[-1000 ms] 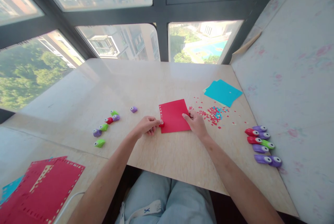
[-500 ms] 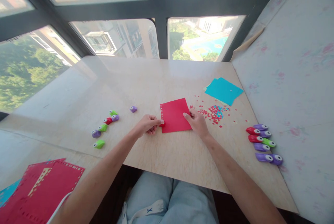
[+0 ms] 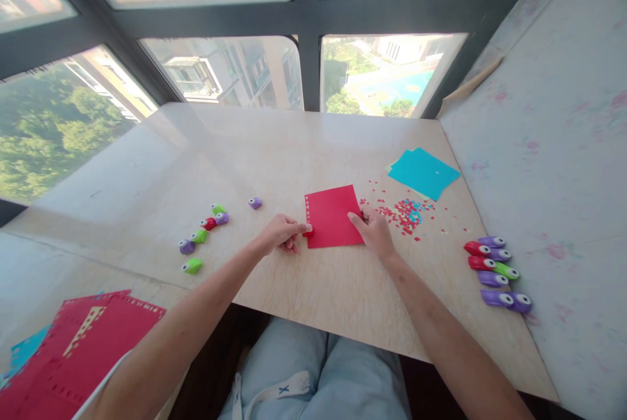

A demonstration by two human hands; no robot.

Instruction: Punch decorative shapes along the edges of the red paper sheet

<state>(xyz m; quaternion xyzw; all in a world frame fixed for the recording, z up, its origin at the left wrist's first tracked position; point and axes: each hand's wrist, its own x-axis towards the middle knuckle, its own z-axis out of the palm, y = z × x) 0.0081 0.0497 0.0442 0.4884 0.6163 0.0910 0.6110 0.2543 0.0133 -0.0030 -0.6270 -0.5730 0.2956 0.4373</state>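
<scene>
A square sheet of red paper (image 3: 333,216) lies in front of me, with a row of small punched holes down its left edge. My left hand (image 3: 285,234) is closed on a small red craft punch (image 3: 308,231), which sits on the sheet's left edge near the lower corner. The thumb presses on top of the punch. At the opposite edge my right hand (image 3: 373,229) pinches the paper, thumb above and fingers beneath. Just beyond it are scattered tiny red and blue paper cutouts (image 3: 407,216).
Several coloured craft punches (image 3: 200,236) lie at left, a purple one (image 3: 255,202) apart from them. More punches (image 3: 494,270) line the right wall. Blue sheets (image 3: 424,173) rest at the back right. Punched red sheets (image 3: 112,341) lie at lower left. Windows close off the far side.
The view has shifted slightly, so everything sits a little further right. The left hand and punch remain at about the same place on the paper's edge; the right hand still holds the sheet.
</scene>
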